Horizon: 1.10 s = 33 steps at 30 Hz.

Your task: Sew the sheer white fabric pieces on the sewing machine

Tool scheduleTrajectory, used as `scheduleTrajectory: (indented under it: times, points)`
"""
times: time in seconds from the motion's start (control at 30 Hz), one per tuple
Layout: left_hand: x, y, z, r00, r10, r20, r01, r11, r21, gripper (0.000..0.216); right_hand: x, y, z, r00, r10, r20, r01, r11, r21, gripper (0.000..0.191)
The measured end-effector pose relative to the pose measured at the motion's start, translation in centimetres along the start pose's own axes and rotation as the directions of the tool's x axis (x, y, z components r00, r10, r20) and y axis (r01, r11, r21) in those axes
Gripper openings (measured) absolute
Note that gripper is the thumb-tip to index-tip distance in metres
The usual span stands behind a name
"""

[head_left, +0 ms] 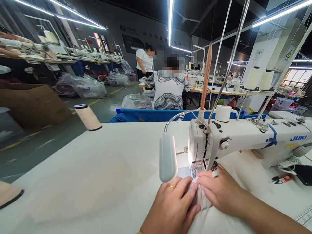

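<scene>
White fabric lies under the needle area of a white sewing machine. My left hand, with a ring on one finger, rests on the fabric just left of the presser foot; its fingers are bent and close on the cloth. From the right, my right hand holds the same cloth, fingertips beside the presser foot. The two hands' fingertips nearly meet there. A grey lamp head hangs close above my left fingers. The fabric's edge under the foot is too small to make out.
A thread cone stands at the table's far left edge, with another cone nearer. Red-handled snips, a black phone and a clear ruler lie right. A seated person and a standing person are beyond.
</scene>
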<state>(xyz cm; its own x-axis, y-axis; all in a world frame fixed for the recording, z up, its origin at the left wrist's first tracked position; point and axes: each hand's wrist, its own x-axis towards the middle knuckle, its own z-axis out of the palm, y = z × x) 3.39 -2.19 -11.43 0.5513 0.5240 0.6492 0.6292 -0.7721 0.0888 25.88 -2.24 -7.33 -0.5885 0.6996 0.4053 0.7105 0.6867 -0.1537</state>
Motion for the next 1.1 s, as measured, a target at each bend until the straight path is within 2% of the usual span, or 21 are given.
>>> scheduleTrajectory:
  times: [0.13, 0.37, 0.5, 0.57, 0.6, 0.63, 0.7, 0.73, 0.8, 0.9, 1.0, 1.1]
  points:
    - [0.1, 0.2, -0.1, 1.0, -0.006, 0.004, 0.006, 1.0, -0.008, 0.04, 0.0, -0.1, -0.2, 1.0, 0.006, -0.017, -0.005, 1.0, 0.021, 0.019]
    - [-0.1, -0.2, 0.0, 0.998, -0.038, 0.05, 0.04, 0.997, -0.059, 0.044, -0.2, 0.2, 0.0, 0.999, 0.002, 0.034, -0.003, 0.999, 0.032, 0.023]
    - [0.2, -0.2, -0.6, 0.994, -0.057, 0.092, 0.068, 0.989, -0.128, 0.03, -0.6, -0.8, -1.3, 0.993, -0.043, 0.11, 0.035, 0.997, 0.073, 0.009]
    - [0.3, -0.2, -1.0, 0.991, -0.07, 0.117, 0.088, 0.983, -0.159, 0.031, -0.9, -1.5, -2.0, 0.986, -0.081, 0.145, 0.068, 0.993, 0.094, 0.033]
    - [0.4, -0.3, -1.1, 0.988, -0.083, 0.129, 0.105, 0.979, -0.173, 0.034, -1.0, -1.7, -2.2, 0.983, -0.093, 0.158, 0.079, 0.993, 0.089, 0.039]
    - [0.4, -0.5, -1.2, 0.985, -0.098, 0.142, 0.124, 0.974, -0.187, 0.038, -1.2, -1.8, -2.3, 0.981, -0.097, 0.167, 0.086, 0.993, 0.077, 0.035]
    - [0.5, -0.9, -1.2, 0.976, -0.127, 0.177, 0.165, 0.962, -0.219, 0.045, -1.4, -1.7, -2.2, 0.982, -0.083, 0.168, 0.072, 0.995, 0.071, 0.014]
    - [0.7, -1.1, -1.2, 0.973, -0.133, 0.191, 0.177, 0.955, -0.237, 0.047, -1.4, -1.5, -2.0, 0.986, -0.069, 0.154, 0.055, 0.994, 0.095, 0.007]
    - [1.2, -1.6, -1.1, 0.969, -0.131, 0.208, 0.186, 0.944, -0.274, 0.046, -1.3, -0.9, -1.7, 0.996, -0.011, 0.084, -0.005, 0.983, 0.185, 0.012]
    - [2.4, -1.8, -1.1, 0.963, -0.162, 0.216, 0.224, 0.926, -0.304, 0.03, -0.9, -0.1, -1.5, 0.986, 0.167, -0.006, -0.154, 0.922, 0.356, 0.017]
    - [3.6, -1.5, -1.4, 0.943, -0.206, 0.264, 0.283, 0.91, -0.304, 0.017, -0.4, 0.0, -1.7, 0.948, 0.317, 0.032, -0.288, 0.812, 0.507, 0.024]
    - [4.0, -1.3, -1.5, 0.937, -0.227, 0.266, 0.304, 0.904, -0.3, 0.008, -0.1, -0.2, -1.8, 0.925, 0.37, 0.087, -0.345, 0.72, 0.602, 0.029]
